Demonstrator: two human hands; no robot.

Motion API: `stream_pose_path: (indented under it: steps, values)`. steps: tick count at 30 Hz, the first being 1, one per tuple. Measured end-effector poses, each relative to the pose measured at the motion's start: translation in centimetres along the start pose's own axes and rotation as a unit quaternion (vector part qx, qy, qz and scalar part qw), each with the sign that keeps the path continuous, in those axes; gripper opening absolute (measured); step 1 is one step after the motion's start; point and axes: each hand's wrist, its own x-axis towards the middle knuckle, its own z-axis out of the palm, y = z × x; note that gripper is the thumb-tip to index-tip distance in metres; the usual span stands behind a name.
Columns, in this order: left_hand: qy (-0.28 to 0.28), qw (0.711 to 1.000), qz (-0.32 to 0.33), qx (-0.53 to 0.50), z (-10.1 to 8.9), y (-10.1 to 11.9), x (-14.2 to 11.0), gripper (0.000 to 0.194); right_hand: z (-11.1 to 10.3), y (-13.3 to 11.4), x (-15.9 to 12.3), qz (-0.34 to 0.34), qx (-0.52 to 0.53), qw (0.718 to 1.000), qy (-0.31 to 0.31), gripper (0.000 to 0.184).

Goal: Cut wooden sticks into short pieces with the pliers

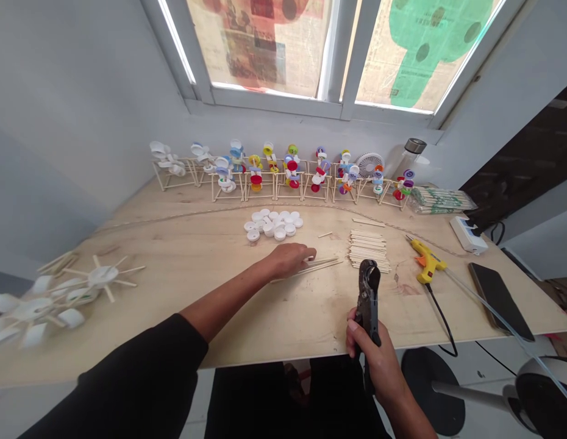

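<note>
My left hand (292, 258) is low over the table, its fingers pinched together at a few long thin wooden sticks (324, 263). The fingertips are partly hidden, so how many sticks they hold is unclear. In my right hand (379, 360) is a pair of black hand pliers (367, 305), jaws pointing up and away from me, at the table's front edge. Just beyond my left hand lies a cluster of white bottle caps (280, 233). A pile of short cut sticks (368, 249) is ahead of the pliers, and one short stick piece (325, 235) lies apart.
Stick frames with colourful cap wheels (292, 177) line the back. Cap-and-stick wheels (103, 276) lie left. On the right are a yellow glue gun (427, 259), phone (500, 299), power strip (469, 235), bagged sticks (441, 200) and flask (408, 160). Cables trail over the front edge.
</note>
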Motion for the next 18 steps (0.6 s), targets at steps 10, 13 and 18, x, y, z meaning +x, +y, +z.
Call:
stream_pose_path:
  steps: [10, 13, 18]
  values:
    - [0.002, 0.998, 0.012, 0.054, 0.4, 1.3, -1.1, 0.022, 0.0, -0.3, 0.1, 0.007, -0.006, 1.000, 0.000, 0.026]
    - [0.007, 0.997, 0.011, 0.076, 0.6, 1.0, -1.2, 0.018, 0.1, -0.4, 0.1, 0.005, -0.011, 1.000, -0.001, 0.025]
    - [0.022, 0.994, -0.002, 0.105, 0.4, -0.1, -0.7, 0.025, 0.2, -0.2, 0.0, 0.007, -0.019, 1.000, -0.002, 0.026]
